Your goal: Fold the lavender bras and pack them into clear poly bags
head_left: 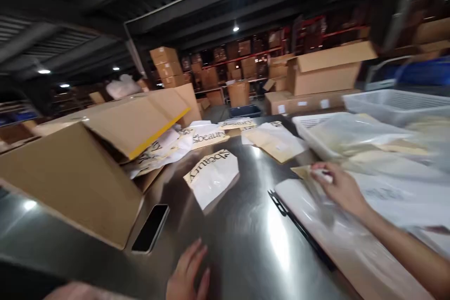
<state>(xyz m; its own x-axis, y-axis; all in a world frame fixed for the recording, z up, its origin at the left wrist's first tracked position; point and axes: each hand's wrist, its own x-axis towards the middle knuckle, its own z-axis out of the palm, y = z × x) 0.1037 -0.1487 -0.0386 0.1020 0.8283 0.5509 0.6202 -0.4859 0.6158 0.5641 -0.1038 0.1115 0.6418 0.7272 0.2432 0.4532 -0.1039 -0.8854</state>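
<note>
My right hand (339, 190) is at the right of the metal table, its fingers closed on what looks like the edge of a clear plastic bag (325, 211), with a small white piece at the fingertips. Motion blurs the grip. Beneath it lie plastic-wrapped white sheets (309, 206), with a black plastic strip (302, 229) along their left side. My left hand (188, 272) is low over the table at the bottom centre, fingers stretched out, holding nothing. Beyond it rests a white paper piece with "beauty" lettering (214, 180). A phone (150, 228) lies to its left.
An open cardboard box (70, 178) stands on the left, lettered papers (207, 136) spilling beside it. More paper pieces (276, 140) lie at the far edge. White plastic baskets (397, 103) with bagged items are at the right. Stacked cartons (323, 75) stand behind the table.
</note>
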